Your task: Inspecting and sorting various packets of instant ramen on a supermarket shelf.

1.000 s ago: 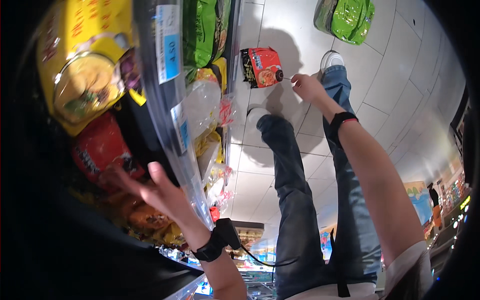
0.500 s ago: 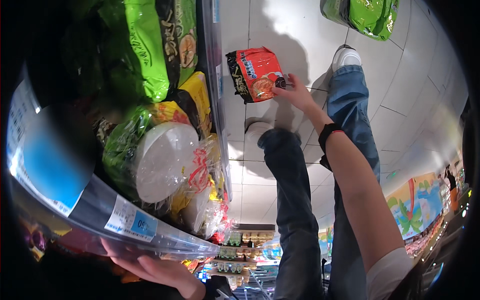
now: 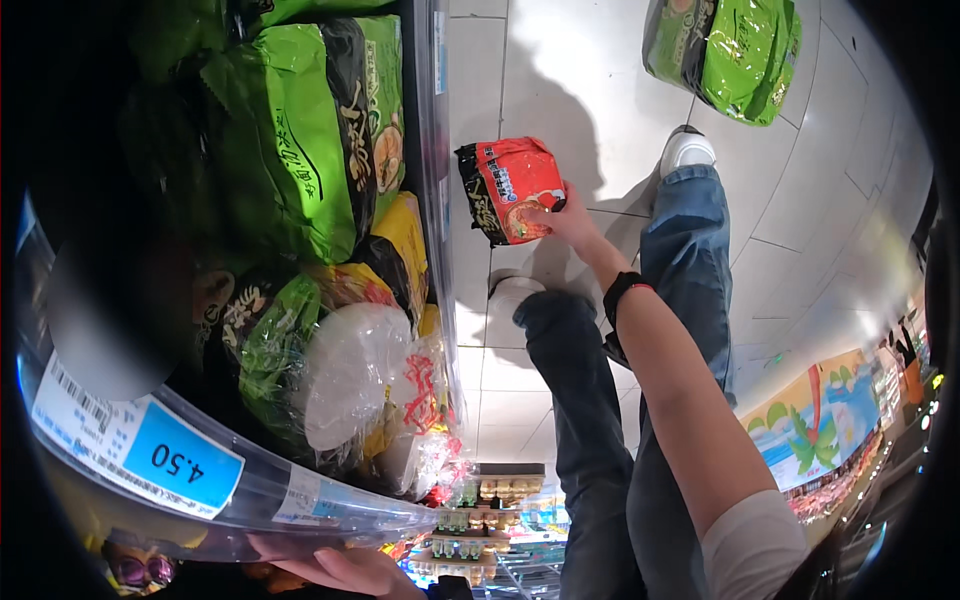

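Observation:
My right hand (image 3: 568,222) is closed on the near right corner of a red and black instant noodle pack (image 3: 515,185), thumb across its front and the other fingers partly hidden behind it. The pack shows a bowl picture and appears just above or on the floor; I cannot tell which. At the lower left, my left hand (image 3: 350,572) lies by the shelf's clear front edge (image 3: 390,518), fingers stretched out and partly hidden by the edge. No held object shows there.
Green noodle packs (image 3: 310,140), a yellow pack (image 3: 405,235) and a wrapped white bowl (image 3: 350,375) fill the shelf at left. Another green pack (image 3: 745,60) is on the tiled floor (image 3: 560,50), far right. My legs (image 3: 575,380) stand near the red pack.
My right hand has gone from fingertips at the red noodle pack's corner to a closed grip on it. The whole view has shifted, so things sit lower. My left hand stays by the shelf edge.

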A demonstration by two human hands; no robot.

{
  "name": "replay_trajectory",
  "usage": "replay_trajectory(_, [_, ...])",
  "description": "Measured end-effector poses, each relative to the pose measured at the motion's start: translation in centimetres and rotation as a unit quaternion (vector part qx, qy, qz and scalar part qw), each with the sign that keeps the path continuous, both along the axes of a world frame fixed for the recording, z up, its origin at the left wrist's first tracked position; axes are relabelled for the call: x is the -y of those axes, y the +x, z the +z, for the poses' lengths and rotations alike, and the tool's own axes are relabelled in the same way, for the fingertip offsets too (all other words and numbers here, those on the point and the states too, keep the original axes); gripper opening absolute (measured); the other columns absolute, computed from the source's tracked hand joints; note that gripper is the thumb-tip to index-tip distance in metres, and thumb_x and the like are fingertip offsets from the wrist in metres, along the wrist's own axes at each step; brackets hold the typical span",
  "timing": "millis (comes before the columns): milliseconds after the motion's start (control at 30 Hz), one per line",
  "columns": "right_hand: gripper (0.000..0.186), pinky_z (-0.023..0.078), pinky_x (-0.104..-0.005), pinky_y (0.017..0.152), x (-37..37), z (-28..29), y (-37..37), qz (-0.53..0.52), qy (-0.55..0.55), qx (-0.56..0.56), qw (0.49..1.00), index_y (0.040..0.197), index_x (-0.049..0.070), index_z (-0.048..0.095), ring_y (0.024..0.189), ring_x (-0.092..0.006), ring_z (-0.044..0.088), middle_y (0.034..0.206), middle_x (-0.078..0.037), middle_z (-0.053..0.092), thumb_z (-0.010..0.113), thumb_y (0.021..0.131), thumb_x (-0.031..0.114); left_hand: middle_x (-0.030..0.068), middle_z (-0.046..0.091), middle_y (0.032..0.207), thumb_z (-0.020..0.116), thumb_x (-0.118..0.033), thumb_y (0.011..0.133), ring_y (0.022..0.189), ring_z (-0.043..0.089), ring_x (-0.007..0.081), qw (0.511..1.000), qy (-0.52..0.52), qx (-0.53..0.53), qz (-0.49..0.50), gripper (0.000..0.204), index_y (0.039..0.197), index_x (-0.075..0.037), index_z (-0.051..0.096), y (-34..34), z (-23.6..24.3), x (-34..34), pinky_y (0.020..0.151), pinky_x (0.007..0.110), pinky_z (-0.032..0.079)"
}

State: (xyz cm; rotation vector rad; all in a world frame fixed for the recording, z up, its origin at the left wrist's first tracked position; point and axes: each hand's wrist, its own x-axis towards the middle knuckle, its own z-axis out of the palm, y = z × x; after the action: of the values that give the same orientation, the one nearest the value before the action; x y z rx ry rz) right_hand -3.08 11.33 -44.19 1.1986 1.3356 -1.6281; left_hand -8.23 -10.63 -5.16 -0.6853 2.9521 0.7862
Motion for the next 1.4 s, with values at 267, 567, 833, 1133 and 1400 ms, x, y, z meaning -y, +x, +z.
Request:
replay_trajectory(267, [0.049, 0.046, -0.0279, 0.072, -0.8, 0.9, -1.0, -0.069, -0.092, 0.009, 0.993, 0.101, -0.003, 0.055, 0.080, -0.0140, 0.058, 0.091, -0.007, 0.061, 0.076, 0.063, 0.020, 0.0162, 0.013, 0.141, 0.041, -0.039, 0.083, 0.129, 0.016, 0.0344, 0.997, -0.014, 0.013, 0.074, 0.068, 0.136, -0.006, 0.014, 0.7, -0.1, 0.3, 0.102, 0.052, 0.016])
replay_trajectory(567, [0.032, 0.047, -0.0219, 0.062, -4.9, 5.6, -0.5, 0.024, -0.095, 0.089, 0.991, 0.094, 0.000, 0.057, 0.069, -0.0092, 0.060, 0.084, -0.004, 0.062, 0.066, 0.075, 0.024, 0.0165, 0.030, 0.133, 0.044, -0.017, 0.087, 0.120, 0.033, 0.0273, 0.999, 0.010, -0.025, 0.030, 0.050, 0.131, 0.000, 0.024, -0.5, -0.3, -1.3, 0.099, 0.039, 0.025])
replay_trajectory(833, [0.039, 0.045, -0.0264, 0.076, -12.7, 23.1, -1.5, 0.086, -0.141, -0.048, 0.985, 0.102, -0.002, 0.056, 0.084, -0.0115, 0.057, 0.094, -0.006, 0.061, 0.068, 0.072, 0.021, 0.0160, 0.028, 0.134, 0.056, -0.005, 0.076, 0.127, 0.022, 0.0287, 1.000, -0.018, -0.013, -0.015, 0.058, 0.128, -0.001, 0.030, -1.1, 3.6, -1.7, 0.103, 0.041, 0.015])
replay_trajectory(1133, [0.052, 0.043, -0.0299, 0.086, -22.5, 56.3, -5.1, 0.215, -0.119, -0.200, 0.949, 0.112, 0.003, 0.050, 0.097, -0.0115, 0.052, 0.106, -0.005, 0.058, 0.073, 0.068, 0.018, 0.0127, 0.019, 0.140, 0.060, -0.004, 0.076, 0.130, 0.018, 0.0227, 0.821, 0.558, 0.118, -0.038, 0.080, 0.137, -0.007, 0.009, 1.6, 18.0, -16.1, 0.105, 0.036, 0.016])
replay_trajectory(1400, [0.055, 0.039, -0.0296, 0.089, -22.2, 74.3, 0.9, 0.283, -0.043, -0.325, 0.901, 0.118, 0.001, 0.046, 0.103, -0.0155, 0.050, 0.113, -0.008, 0.054, 0.064, 0.077, 0.034, 0.0083, 0.050, 0.111, 0.050, -0.010, 0.081, 0.103, 0.046, 0.0216, 0.759, 0.622, 0.185, -0.052, 0.038, 0.117, -0.001, 0.043, 6.4, 24.5, -16.9, 0.098, 0.037, 0.029])
